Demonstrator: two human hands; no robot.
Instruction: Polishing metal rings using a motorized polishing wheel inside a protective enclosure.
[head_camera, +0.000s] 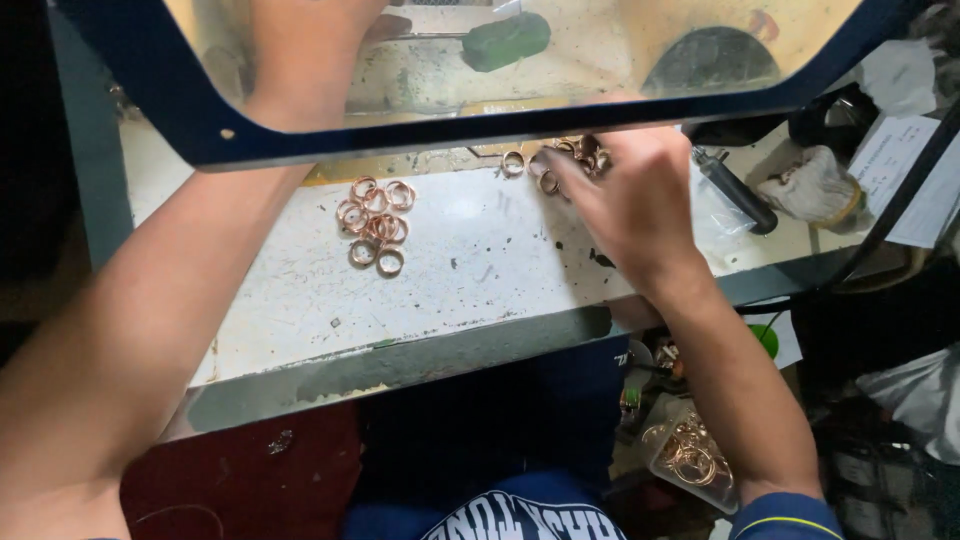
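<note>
Rings (573, 155) lie under right hand (620, 195) fingertips, seemingly touching its grip.

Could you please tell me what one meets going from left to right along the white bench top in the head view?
Pile of copper-coloured rings → single ring → right hand over a second cluster of rings → black-handled tool → crumpled cloth.

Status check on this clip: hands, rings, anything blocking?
Right hand fingering far ring cluster. Left hand behind clear shield, grip unseen. Second ring pile untouched.
</note>
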